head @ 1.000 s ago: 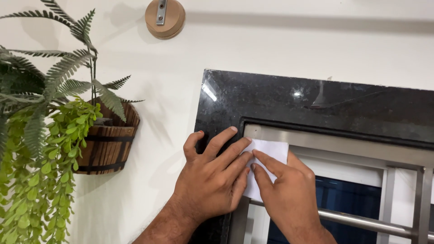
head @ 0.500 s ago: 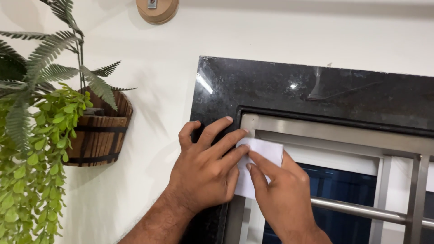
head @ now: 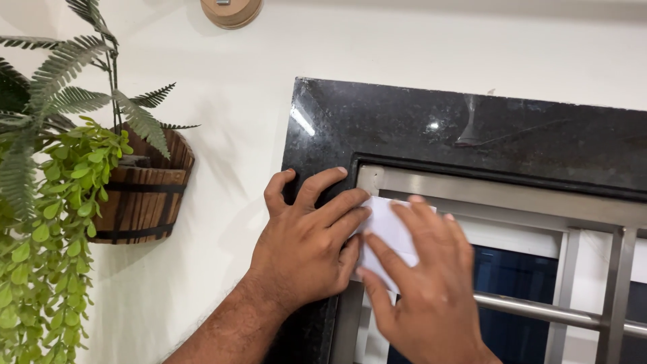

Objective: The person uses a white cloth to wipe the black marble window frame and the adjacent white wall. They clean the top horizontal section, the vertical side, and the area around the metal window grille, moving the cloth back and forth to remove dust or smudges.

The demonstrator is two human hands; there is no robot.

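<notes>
Both hands are up at the top left corner of the window, and between them sits a white folded paper (head: 385,232). The left hand (head: 306,246) lies flat, fingers spread wide, palm on the black polished stone surround (head: 418,131), its fingertips reaching over onto the left edge of the paper. The right hand (head: 431,283) comes in from below, fingers stretched out and laid across the paper's right and lower parts, pressing it flat against the frame. Neither hand curls around the paper; both are open and flat, pinning it rather than gripping it.

The paper rests right where the grey metal window frame (head: 512,195) turns its corner, just inside the stone edge. Much of it is covered by fingers, so its full shape cannot be told. The right hand looks slightly blurred.

Below and to the right, a horizontal metal bar (head: 539,310) crosses dark blue glass (head: 512,269), meeting an upright bar (head: 617,290). Off to the left, well apart from the hands, a brown wooden half-barrel planter (head: 145,199) hangs on the white wall (head: 222,121), spilling green fern fronds and leafy trailing plants (head: 47,222). At the top edge a round wooden wall fitting (head: 231,10) peeks in.
</notes>
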